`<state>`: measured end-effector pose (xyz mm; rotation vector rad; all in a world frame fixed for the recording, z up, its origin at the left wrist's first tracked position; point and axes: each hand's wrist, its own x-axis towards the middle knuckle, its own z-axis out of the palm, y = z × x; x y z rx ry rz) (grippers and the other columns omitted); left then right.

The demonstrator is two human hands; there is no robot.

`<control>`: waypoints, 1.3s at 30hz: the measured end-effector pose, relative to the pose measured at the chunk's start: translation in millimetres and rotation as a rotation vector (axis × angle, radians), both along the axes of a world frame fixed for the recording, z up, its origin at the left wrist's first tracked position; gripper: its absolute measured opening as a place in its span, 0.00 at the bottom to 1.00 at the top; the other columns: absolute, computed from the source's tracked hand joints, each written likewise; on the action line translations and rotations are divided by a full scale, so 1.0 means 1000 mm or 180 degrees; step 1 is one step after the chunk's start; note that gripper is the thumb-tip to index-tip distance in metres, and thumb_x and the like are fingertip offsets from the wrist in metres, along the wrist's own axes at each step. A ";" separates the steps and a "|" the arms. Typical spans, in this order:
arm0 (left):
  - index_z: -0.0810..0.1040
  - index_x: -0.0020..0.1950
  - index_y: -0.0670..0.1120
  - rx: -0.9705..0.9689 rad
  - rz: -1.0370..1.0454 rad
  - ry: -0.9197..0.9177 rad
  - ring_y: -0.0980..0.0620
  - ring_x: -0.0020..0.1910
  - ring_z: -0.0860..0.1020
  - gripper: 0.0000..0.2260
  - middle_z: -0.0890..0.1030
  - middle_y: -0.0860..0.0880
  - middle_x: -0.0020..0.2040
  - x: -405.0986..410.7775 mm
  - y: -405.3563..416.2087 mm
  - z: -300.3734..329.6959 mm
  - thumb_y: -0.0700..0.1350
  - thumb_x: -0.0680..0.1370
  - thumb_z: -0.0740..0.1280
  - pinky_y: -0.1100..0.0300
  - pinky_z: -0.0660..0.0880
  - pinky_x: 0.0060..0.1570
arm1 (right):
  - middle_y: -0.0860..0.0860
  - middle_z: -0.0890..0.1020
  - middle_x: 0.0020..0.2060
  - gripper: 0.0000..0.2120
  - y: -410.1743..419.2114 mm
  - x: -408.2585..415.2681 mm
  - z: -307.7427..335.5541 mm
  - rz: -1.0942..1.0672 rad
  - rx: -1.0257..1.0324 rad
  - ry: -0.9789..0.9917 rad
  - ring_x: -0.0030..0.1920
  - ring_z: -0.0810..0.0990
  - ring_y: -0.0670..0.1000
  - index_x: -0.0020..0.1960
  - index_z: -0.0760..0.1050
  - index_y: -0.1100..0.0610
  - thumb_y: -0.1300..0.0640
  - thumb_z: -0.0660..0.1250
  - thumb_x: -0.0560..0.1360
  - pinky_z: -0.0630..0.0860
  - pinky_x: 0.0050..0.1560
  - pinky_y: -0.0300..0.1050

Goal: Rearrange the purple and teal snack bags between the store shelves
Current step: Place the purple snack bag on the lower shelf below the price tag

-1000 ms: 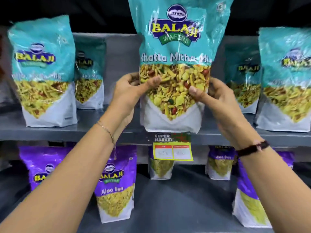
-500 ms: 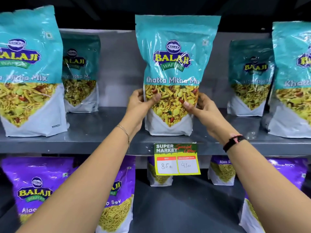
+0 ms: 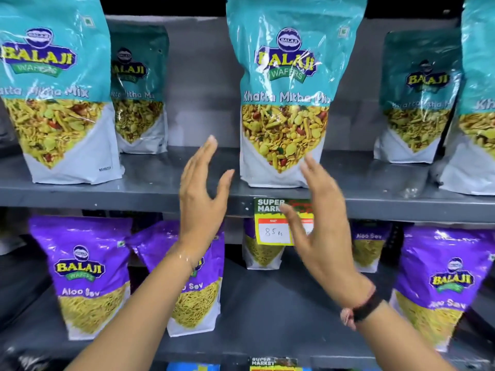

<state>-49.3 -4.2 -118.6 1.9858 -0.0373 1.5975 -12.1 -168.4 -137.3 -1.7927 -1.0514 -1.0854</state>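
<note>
A teal Khatta Mitha Mix bag (image 3: 286, 84) stands upright at the middle of the upper grey shelf (image 3: 160, 194). My left hand (image 3: 201, 196) is open just below and left of it, fingers spread, touching nothing. To the bag's lower right my right hand (image 3: 318, 223) is open too, a little in front of the shelf edge. More teal bags (image 3: 56, 97) line the upper shelf on both sides. Purple Aloo Sev bags (image 3: 88, 274) stand on the lower shelf (image 3: 267, 317); my left forearm partly hides one of them.
A yellow and green price tag (image 3: 270, 223) hangs on the upper shelf's front edge, partly behind my right hand. Further teal bags (image 3: 420, 97) stand deeper at the back. Another tag (image 3: 273, 364) and a blue packet (image 3: 192, 367) show at the bottom edge.
Both hands set the teal bag down on the upper shelf, let go of it and drew back toward me. The view has moved closer to the shelves.
</note>
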 end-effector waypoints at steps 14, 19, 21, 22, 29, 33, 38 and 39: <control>0.57 0.68 0.36 -0.1646 0.0425 0.2157 0.38 0.69 0.61 0.34 0.64 0.34 0.69 -0.048 0.101 -0.237 0.43 0.68 0.70 0.48 0.57 0.70 | 0.54 0.59 0.73 0.29 0.084 0.022 -0.205 0.0344 -0.1545 0.1989 0.71 0.53 0.44 0.71 0.54 0.56 0.53 0.61 0.74 0.51 0.71 0.39; 0.57 0.68 0.38 -0.1650 -0.0144 0.2880 0.41 0.69 0.63 0.42 0.65 0.36 0.69 -0.033 0.141 -0.270 0.47 0.58 0.70 0.47 0.59 0.69 | 0.53 0.56 0.73 0.41 0.118 0.046 -0.233 0.0810 -0.1664 0.3163 0.73 0.55 0.50 0.72 0.48 0.59 0.56 0.70 0.69 0.52 0.69 0.37; 0.56 0.68 0.42 -0.1704 -0.0479 0.3038 0.45 0.69 0.64 0.43 0.66 0.41 0.69 -0.030 0.147 -0.275 0.51 0.58 0.70 0.47 0.60 0.70 | 0.43 0.59 0.68 0.42 0.127 0.048 -0.233 0.1133 -0.1598 0.3370 0.69 0.58 0.42 0.71 0.50 0.59 0.59 0.72 0.66 0.55 0.63 0.24; 0.56 0.68 0.45 -0.1838 -0.0621 0.3129 0.46 0.68 0.65 0.43 0.67 0.43 0.69 -0.028 0.149 -0.278 0.52 0.57 0.70 0.45 0.62 0.69 | 0.41 0.61 0.65 0.41 0.131 0.048 -0.233 0.1258 -0.1592 0.3474 0.65 0.60 0.39 0.70 0.52 0.58 0.61 0.73 0.66 0.57 0.56 0.19; 0.61 0.64 0.46 -0.2154 -0.0704 0.3188 0.44 0.62 0.72 0.35 0.74 0.44 0.61 -0.021 0.153 -0.288 0.44 0.59 0.70 0.40 0.68 0.64 | 0.55 0.74 0.65 0.33 0.141 0.047 -0.244 0.0982 -0.1259 0.3672 0.64 0.71 0.55 0.67 0.61 0.56 0.61 0.72 0.66 0.64 0.43 0.31; 0.64 0.60 0.47 -0.1992 -0.0652 0.3293 0.39 0.56 0.75 0.31 0.76 0.44 0.53 -0.015 0.139 -0.285 0.43 0.59 0.70 0.39 0.72 0.60 | 0.55 0.76 0.62 0.33 0.122 0.046 -0.243 0.0873 -0.1155 0.3558 0.61 0.74 0.56 0.66 0.62 0.56 0.60 0.73 0.65 0.66 0.43 0.30; 0.62 0.63 0.44 -0.1860 -0.0901 0.3253 0.44 0.57 0.75 0.28 0.75 0.47 0.54 -0.003 0.104 -0.285 0.32 0.67 0.69 0.40 0.70 0.62 | 0.56 0.79 0.59 0.32 0.082 0.049 -0.242 0.0688 -0.1078 0.3604 0.59 0.76 0.55 0.64 0.63 0.57 0.59 0.74 0.65 0.68 0.46 0.33; 0.62 0.64 0.44 -0.1835 -0.0933 0.3243 0.44 0.58 0.75 0.29 0.75 0.48 0.55 0.000 0.098 -0.285 0.32 0.67 0.69 0.41 0.70 0.63 | 0.56 0.79 0.59 0.32 0.073 0.050 -0.241 0.0657 -0.1053 0.3606 0.59 0.76 0.55 0.64 0.64 0.58 0.59 0.74 0.65 0.68 0.46 0.33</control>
